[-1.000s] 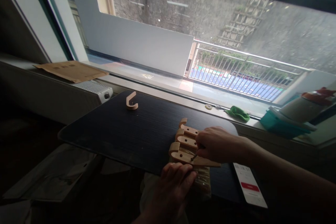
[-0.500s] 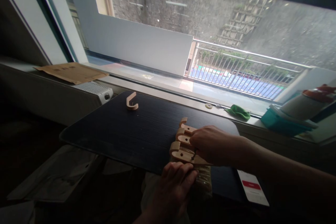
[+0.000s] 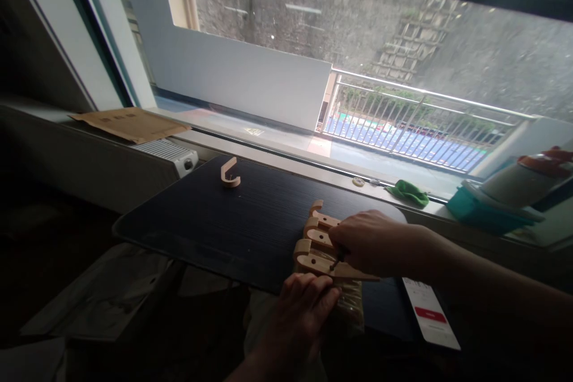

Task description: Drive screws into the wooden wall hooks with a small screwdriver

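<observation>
Several light wooden hooks [image 3: 316, 239] lie side by side near the front edge of a dark table [image 3: 224, 221]. My right hand [image 3: 371, 242] rests over them with fingers closed, pinching a small dark screw against the nearest hook. My left hand [image 3: 299, 316] is at the table's front edge, fingers curled on a clear plastic bag [image 3: 351, 307] below the hooks. A single wooden hook [image 3: 230, 173] lies alone at the table's far left.
A phone [image 3: 430, 319] with a lit white screen lies at the table's right front. On the window sill are a green cloth [image 3: 407, 194], a teal box [image 3: 487, 212] with a roll on top, a brown cardboard sheet [image 3: 129, 124] and a white heater [image 3: 168, 152].
My right hand shifted left over the hooks, then back slightly right. The view has shifted a little. My left hand stays on the bag.
</observation>
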`<move>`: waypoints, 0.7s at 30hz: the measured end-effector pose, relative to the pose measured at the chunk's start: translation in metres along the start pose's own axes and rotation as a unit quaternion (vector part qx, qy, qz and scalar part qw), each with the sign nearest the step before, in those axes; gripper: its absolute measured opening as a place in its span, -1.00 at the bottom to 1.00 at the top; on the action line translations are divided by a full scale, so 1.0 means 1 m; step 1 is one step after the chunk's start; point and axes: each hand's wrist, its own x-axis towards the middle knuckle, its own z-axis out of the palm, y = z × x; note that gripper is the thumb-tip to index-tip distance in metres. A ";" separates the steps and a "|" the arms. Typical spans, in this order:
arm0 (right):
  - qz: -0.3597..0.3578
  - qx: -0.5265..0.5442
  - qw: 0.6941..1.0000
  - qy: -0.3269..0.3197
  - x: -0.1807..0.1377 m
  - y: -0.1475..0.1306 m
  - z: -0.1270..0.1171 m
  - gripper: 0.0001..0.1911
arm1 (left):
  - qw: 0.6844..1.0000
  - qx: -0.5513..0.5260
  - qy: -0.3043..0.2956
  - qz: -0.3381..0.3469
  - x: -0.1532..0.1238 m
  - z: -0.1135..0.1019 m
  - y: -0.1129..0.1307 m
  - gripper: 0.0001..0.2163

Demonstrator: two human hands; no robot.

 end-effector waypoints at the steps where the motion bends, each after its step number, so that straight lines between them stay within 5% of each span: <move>1: 0.000 -0.004 1.000 -0.004 0.000 -0.001 -0.001 -0.75 | 1.000 0.002 0.001 0.000 0.000 0.000 0.000 -0.57; 12: 0.088 0.023 0.995 0.040 -0.007 0.001 0.016 -0.76 | 1.000 0.004 0.011 0.007 0.001 0.001 0.000 -0.60; 21: 0.025 0.014 1.000 0.011 -0.004 -0.006 0.001 -0.74 | 1.000 0.014 0.017 0.005 0.002 -0.001 0.001 -0.60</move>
